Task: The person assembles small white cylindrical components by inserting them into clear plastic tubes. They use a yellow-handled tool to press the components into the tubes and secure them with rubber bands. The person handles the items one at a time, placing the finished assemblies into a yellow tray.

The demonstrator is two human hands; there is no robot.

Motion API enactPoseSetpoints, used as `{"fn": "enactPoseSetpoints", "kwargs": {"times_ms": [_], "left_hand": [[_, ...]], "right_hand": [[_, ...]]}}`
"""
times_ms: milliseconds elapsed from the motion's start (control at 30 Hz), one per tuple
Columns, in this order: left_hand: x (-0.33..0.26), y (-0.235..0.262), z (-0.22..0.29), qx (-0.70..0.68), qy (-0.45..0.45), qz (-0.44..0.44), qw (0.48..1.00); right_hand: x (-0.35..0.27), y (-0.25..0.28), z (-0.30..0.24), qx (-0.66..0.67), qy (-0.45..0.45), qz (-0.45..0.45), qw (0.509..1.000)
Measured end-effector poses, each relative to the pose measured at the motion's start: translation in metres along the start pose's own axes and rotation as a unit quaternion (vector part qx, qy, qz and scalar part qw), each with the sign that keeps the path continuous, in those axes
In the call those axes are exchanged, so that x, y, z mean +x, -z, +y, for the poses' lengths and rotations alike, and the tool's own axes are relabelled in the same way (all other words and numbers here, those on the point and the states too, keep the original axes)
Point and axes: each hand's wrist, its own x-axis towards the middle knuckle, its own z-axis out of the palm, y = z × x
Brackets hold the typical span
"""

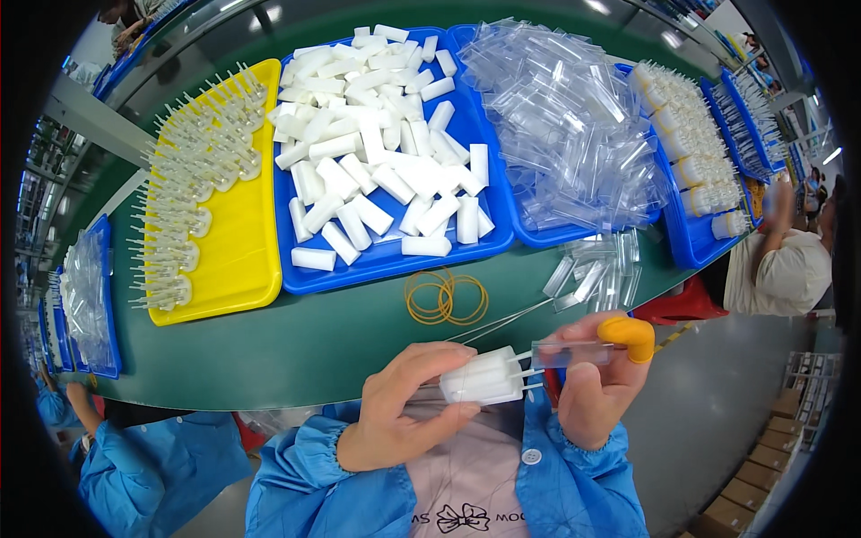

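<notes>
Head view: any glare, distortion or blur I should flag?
In the head view, the fisheye bows the green table and the corners go black; in the head view, white blocks look nearly washed out and clear plastic sleeves glint; in the head view, the left hand and right hand look fairly clear.

The left hand grips a white bundle with thin rods projecting to the right. The right hand, one finger in a yellow finger cover, pinches a clear plastic strip near the rod ends. On the green desk: orange rubber bands, loose clear strips, a yellow tray of stemmed white parts, and blue trays of white blocks and clear strips.
</notes>
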Motion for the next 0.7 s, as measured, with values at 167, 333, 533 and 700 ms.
{"fn": "enactPoseSetpoints", "kwargs": {"times_ms": [167,333,533,700], "left_hand": [[0.003,-0.002,0.002,-0.002,-0.009,0.032,0.999],[0.009,-0.003,0.006,0.036,-0.037,0.044,0.998],[0.007,-0.002,0.009,0.067,-0.05,0.058,0.995],[0.003,-0.002,0.01,0.125,-0.088,0.072,0.986]], "right_hand": [[-0.004,0.004,-0.004,0.0,-0.003,0.022,1.0],[-0.008,0.005,-0.011,-0.049,-0.047,-0.046,0.997],[-0.012,0.002,-0.008,0.036,-0.083,-0.04,0.995],[-0.016,0.003,-0.009,-0.023,-0.028,-0.065,0.997]]}}
